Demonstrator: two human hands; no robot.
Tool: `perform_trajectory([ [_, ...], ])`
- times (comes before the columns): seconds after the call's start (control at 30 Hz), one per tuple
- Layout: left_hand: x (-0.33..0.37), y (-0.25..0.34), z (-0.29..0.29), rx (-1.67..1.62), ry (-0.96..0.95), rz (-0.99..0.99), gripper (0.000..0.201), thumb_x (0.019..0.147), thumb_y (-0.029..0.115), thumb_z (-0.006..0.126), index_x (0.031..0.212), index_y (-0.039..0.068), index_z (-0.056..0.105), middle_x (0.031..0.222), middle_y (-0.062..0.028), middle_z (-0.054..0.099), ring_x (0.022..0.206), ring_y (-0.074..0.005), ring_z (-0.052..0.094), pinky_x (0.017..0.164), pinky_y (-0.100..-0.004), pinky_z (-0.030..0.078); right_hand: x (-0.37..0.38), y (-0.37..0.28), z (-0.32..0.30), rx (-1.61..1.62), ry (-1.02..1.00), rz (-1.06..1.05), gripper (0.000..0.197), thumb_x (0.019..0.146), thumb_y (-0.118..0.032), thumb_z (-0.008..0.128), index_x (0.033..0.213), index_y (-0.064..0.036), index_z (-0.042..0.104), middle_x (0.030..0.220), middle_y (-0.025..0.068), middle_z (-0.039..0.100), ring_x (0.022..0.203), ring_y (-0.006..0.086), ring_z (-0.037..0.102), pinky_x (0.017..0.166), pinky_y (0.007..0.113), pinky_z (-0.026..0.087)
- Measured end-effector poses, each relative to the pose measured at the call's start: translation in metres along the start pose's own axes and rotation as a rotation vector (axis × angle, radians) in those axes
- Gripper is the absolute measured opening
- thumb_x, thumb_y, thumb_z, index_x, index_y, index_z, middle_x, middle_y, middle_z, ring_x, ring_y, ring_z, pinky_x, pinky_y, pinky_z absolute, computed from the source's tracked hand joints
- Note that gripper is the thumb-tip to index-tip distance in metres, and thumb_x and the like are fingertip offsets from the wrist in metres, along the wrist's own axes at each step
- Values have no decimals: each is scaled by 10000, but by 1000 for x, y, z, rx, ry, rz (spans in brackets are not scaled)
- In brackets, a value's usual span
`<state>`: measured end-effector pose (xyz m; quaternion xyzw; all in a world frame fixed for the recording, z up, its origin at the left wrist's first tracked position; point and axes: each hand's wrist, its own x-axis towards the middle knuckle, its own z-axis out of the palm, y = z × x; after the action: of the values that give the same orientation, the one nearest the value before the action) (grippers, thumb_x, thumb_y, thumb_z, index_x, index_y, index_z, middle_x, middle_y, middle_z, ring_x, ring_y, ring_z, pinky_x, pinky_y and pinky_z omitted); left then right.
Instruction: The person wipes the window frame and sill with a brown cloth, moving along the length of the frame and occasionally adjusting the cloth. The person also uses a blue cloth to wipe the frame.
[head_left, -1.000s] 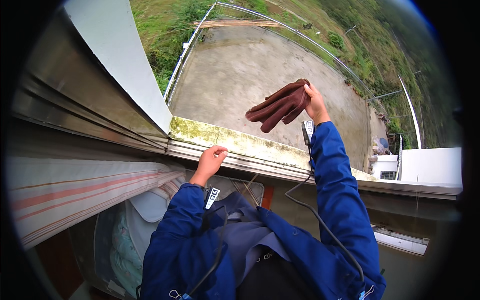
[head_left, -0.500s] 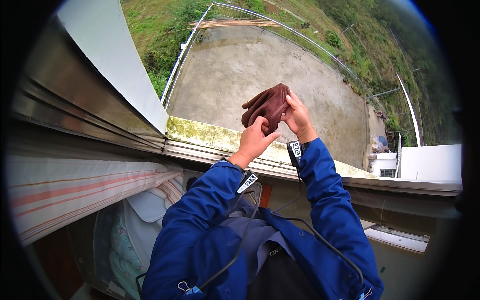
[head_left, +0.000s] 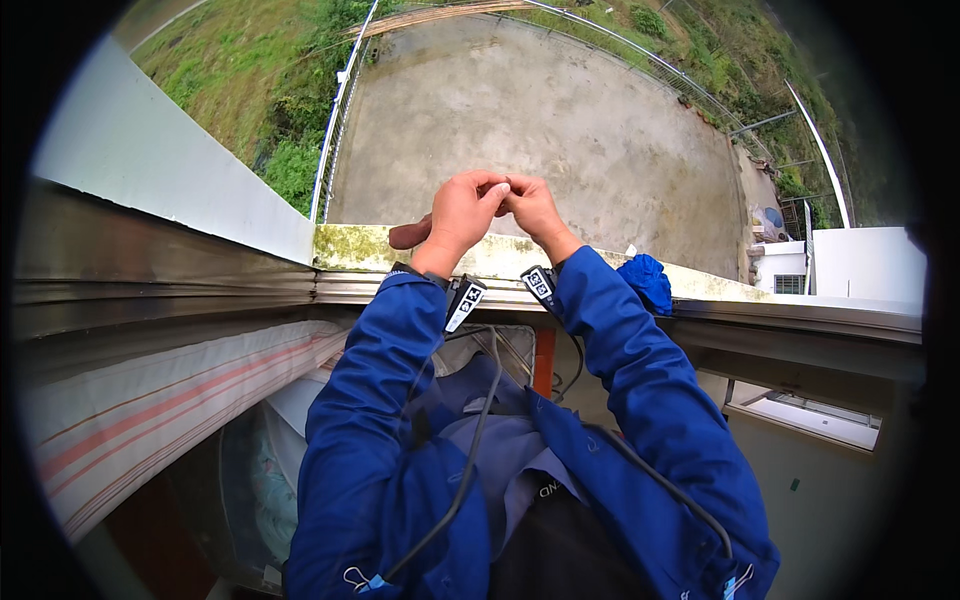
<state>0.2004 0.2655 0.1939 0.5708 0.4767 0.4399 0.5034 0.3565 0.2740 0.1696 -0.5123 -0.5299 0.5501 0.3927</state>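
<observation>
Over the window sill (head_left: pixel 360 248), my left hand (head_left: pixel 466 208) and my right hand (head_left: pixel 537 208) meet with fingers curled and fingertips pinched together. A sliver of brown shows at the pinch. Beside my left wrist a rounded end of brown cloth (head_left: pixel 409 234) sticks out to the left; my left hand hides the rest. A crumpled blue cloth (head_left: pixel 647 283) lies on the sill to the right of my right forearm. Each wrist wears a small black device with a black-and-white marker, the left one (head_left: pixel 464 303) and the right one (head_left: pixel 540 287).
Metal window tracks (head_left: pixel 345 288) run along the sill's inner side. Beyond it lies a concrete yard (head_left: pixel 560 110) with a railing (head_left: pixel 335 125). At the left are a white wall panel (head_left: pixel 170 165) and a striped curtain (head_left: pixel 180 410). A cable (head_left: pixel 470 455) hangs before my chest.
The brown cloth, earlier held up and bunched between both hands, is now mostly hidden behind my left hand. My hands have come together and moved left. The blue cloth has come into view.
</observation>
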Motion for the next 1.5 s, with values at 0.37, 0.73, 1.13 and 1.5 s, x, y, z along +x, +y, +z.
perform_trajectory([
  [0.37,-119,-108,-97,-143,85,-411,226,893,138,607,1068,-4,627,874,-50,656,788,-91,607,651,-228,482,-35,-25,-108,257,180,-275,103,908,-78,566,936,-9,637,910,66,661,851,133,600,788,252,461],
  [0.73,-277,-190,-87,-42,111,-719,171,840,90,643,988,4,652,775,-23,638,657,-78,554,605,-218,455,13,126,133,-146,-275,-53,133,785,-21,642,916,-35,627,755,114,670,703,191,651,627,295,493],
  [1.13,-355,-209,-100,22,280,-860,180,804,178,678,937,57,680,772,-74,681,711,-162,655,673,-278,503,32,182,288,-794,-212,-570,73,792,-151,635,855,-123,611,737,94,570,685,313,583,585,424,476],
  [1.5,-363,-216,-108,-90,223,-832,160,841,145,638,949,31,668,787,-59,685,723,-121,651,684,-249,503,43,194,290,-747,-307,-412,107,721,-106,674,812,-77,625,762,132,548,788,341,547,683,427,450],
])
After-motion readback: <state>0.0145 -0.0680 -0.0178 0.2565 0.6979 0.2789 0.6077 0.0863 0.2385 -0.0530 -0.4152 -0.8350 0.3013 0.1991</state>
